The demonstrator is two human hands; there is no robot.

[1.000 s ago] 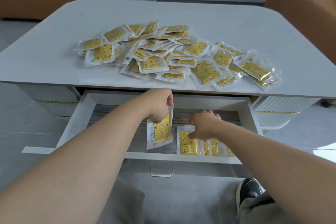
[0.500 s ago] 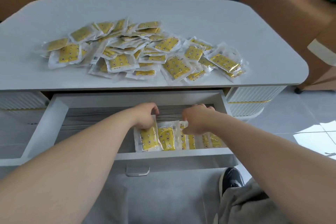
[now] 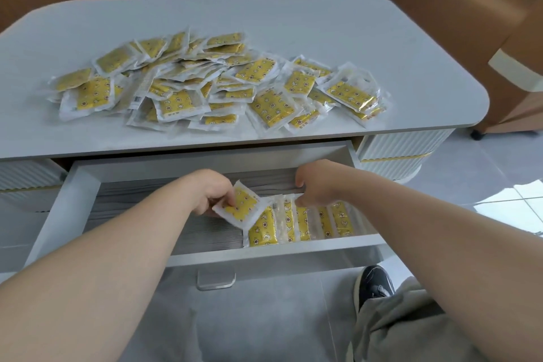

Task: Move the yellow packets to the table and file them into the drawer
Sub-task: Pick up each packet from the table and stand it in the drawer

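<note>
1. The held packet (image 3: pixel 241 209) is a flat yellow sachet with a clear crinkly border. It sits tilted, one corner up, between the two hands, and its low edge overlaps the first one in the row. My guess is it's featherlight, floppy and a bit slick, so the film would buckle if you shoved it from the middle. I'd take it by the sealed border or a corner and slide it in edge-first.
2. The left hand (image 3: pixel 211 194) has it pinched along the side nearest that hand, fingers curled round the border.
3. The right hand (image 3: pixel 318 185) is just beside, with the packet between it and the left, and the two hands aren't touching. Its fingers curl down onto the tops of the filed row (image 3: pixel 308 223), which stands on edge right under that hand. I honestly can't tell if it's pinching one or just propping them up. Soft packets like these probably flop over unless something steadies them.
4. Both hands are down inside the open drawer (image 3: pixel 205 256), whose front rail runs under the forearms.
5. Beyond both hands, up on the table (image 3: pixel 323 26), there's a big loose pile (image 3: pixel 205 85) waiting. I reckon the filing has barely started.
</note>
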